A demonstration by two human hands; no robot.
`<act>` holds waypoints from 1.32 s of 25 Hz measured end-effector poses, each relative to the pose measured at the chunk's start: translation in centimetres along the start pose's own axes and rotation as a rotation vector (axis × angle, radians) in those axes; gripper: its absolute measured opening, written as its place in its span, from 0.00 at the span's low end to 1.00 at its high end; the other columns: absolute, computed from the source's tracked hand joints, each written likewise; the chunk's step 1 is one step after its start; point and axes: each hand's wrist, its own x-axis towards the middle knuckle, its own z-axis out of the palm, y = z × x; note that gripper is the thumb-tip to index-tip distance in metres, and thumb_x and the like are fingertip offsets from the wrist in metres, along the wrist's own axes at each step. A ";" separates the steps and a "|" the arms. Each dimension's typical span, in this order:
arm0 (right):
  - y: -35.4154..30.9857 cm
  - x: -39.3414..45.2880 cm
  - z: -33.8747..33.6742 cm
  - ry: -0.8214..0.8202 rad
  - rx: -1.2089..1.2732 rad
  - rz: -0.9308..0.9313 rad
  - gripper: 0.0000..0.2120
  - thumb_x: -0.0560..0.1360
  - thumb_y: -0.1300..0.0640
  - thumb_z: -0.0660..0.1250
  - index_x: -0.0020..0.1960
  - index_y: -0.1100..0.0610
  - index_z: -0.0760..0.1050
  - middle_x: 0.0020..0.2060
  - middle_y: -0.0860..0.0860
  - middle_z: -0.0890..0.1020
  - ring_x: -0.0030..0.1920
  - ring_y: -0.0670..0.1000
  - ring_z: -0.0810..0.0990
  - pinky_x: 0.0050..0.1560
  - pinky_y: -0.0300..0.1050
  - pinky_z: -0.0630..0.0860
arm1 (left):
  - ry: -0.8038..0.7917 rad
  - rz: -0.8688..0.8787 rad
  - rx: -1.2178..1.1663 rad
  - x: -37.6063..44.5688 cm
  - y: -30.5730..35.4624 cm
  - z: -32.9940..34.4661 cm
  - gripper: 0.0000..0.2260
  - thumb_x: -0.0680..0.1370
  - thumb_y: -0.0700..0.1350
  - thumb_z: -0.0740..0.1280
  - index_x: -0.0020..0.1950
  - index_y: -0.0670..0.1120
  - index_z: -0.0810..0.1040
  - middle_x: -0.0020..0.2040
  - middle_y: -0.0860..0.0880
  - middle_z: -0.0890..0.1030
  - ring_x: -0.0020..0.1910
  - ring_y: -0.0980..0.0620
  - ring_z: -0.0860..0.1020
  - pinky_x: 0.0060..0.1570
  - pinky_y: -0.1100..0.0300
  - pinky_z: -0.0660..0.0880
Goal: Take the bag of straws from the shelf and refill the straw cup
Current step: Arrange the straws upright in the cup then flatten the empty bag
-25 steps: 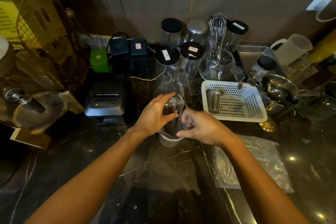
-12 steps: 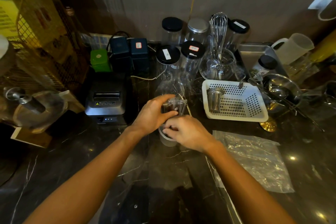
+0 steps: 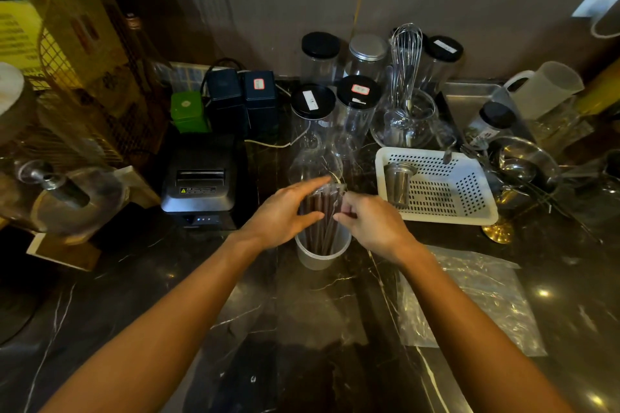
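A clear straw cup [image 3: 318, 255] stands on the dark marble counter at the middle. Dark brown wrapped straws [image 3: 320, 211] stand bunched inside it, their tops rising well above the rim. My left hand [image 3: 285, 211] curves around the left side of the bunch, fingers over the tops and thumb across the front. My right hand [image 3: 372, 221] pinches the straws from the right side. A flat, clear plastic straw bag [image 3: 476, 298] lies on the counter to the right, under my right forearm.
A white perforated basket [image 3: 436, 184] with a metal cup sits right of the cup. Clear jars with black lids [image 3: 312, 117] and a whisk [image 3: 406, 57] stand behind. A black receipt printer [image 3: 201, 181] sits to the left. Metal bowls [image 3: 523, 164] crowd the far right.
My right hand dropped onto the cup rim half a second ago and has risen again to the straws' right side. My left hand stays around the bunch, fingers now more extended.
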 end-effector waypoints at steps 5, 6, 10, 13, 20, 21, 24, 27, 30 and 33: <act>0.8 -0.6 0.2 -0.024 0.172 0.104 0.14 0.78 0.41 0.72 0.43 0.48 0.73 0.42 0.49 0.83 0.44 0.49 0.82 0.45 0.51 0.78 | 0.056 -0.106 -0.164 -1.2 0.1 -0.3 0.43 0.76 0.47 0.76 0.83 0.55 0.55 0.72 0.52 0.74 0.66 0.55 0.79 0.64 0.57 0.78; 1.1 -0.8 0.3 -0.035 0.214 0.112 0.13 0.78 0.41 0.72 0.44 0.47 0.73 0.41 0.49 0.83 0.43 0.49 0.82 0.45 0.51 0.78 | 0.072 -0.149 -0.190 -1.6 0.0 -0.2 0.40 0.75 0.47 0.77 0.82 0.54 0.58 0.67 0.53 0.77 0.59 0.55 0.81 0.60 0.57 0.81; 2.5 -1.6 0.5 -0.078 0.361 0.152 0.13 0.80 0.44 0.71 0.43 0.51 0.76 0.34 0.50 0.80 0.33 0.49 0.80 0.33 0.46 0.76 | 0.052 -0.273 -0.256 -3.4 -1.0 -0.1 0.19 0.77 0.48 0.75 0.66 0.50 0.77 0.43 0.49 0.81 0.41 0.53 0.82 0.50 0.53 0.83; 3.0 -1.8 0.8 -0.208 0.488 0.213 0.12 0.82 0.48 0.70 0.47 0.56 0.78 0.38 0.54 0.83 0.29 0.48 0.80 0.29 0.42 0.78 | 0.025 -0.344 -0.333 -4.4 -1.1 0.3 0.10 0.79 0.45 0.73 0.58 0.47 0.79 0.40 0.43 0.82 0.41 0.46 0.85 0.46 0.59 0.81; 2.2 -1.1 0.7 -0.184 0.661 0.292 0.11 0.84 0.55 0.67 0.52 0.63 0.79 0.39 0.59 0.85 0.27 0.49 0.79 0.29 0.43 0.78 | 0.131 -0.356 -0.383 -3.1 -1.3 0.7 0.06 0.80 0.39 0.71 0.56 0.41 0.80 0.44 0.29 0.79 0.38 0.49 0.83 0.43 0.65 0.81; 2.1 -0.7 0.5 -0.166 0.687 0.309 0.11 0.84 0.55 0.68 0.52 0.64 0.79 0.38 0.58 0.85 0.27 0.48 0.78 0.28 0.43 0.78 | 0.150 -0.354 -0.366 -2.7 -1.2 0.6 0.06 0.80 0.40 0.71 0.56 0.42 0.81 0.43 0.30 0.80 0.38 0.50 0.83 0.44 0.63 0.81; 1.9 0.8 -0.1 -0.090 0.757 0.338 0.10 0.84 0.57 0.68 0.51 0.64 0.79 0.36 0.57 0.84 0.26 0.48 0.77 0.27 0.43 0.77 | 0.198 -0.346 -0.331 -1.1 -1.3 0.0 0.07 0.80 0.43 0.71 0.58 0.46 0.81 0.40 0.36 0.81 0.38 0.53 0.85 0.52 0.54 0.82; 1.8 2.6 -0.5 -0.005 0.784 0.363 0.09 0.84 0.57 0.68 0.51 0.63 0.79 0.36 0.56 0.84 0.27 0.47 0.76 0.28 0.42 0.77 | 0.243 -0.346 -0.328 0.8 -1.5 -0.5 0.08 0.81 0.45 0.71 0.60 0.47 0.81 0.38 0.41 0.81 0.39 0.54 0.85 0.55 0.52 0.82; 1.8 4.0 -0.9 0.005 0.774 0.374 0.10 0.84 0.57 0.67 0.54 0.65 0.79 0.37 0.55 0.83 0.27 0.46 0.76 0.29 0.41 0.77 | 0.269 -0.328 -0.308 2.1 -1.7 -0.6 0.09 0.81 0.44 0.69 0.61 0.48 0.81 0.35 0.51 0.80 0.42 0.52 0.86 0.56 0.52 0.82; 2.1 4.8 -0.8 0.010 0.755 0.378 0.10 0.84 0.57 0.67 0.55 0.66 0.79 0.38 0.55 0.83 0.28 0.46 0.76 0.29 0.40 0.77 | 0.286 -0.342 -0.301 2.9 -2.0 -0.4 0.08 0.81 0.44 0.69 0.61 0.48 0.81 0.33 0.54 0.79 0.41 0.52 0.86 0.56 0.52 0.82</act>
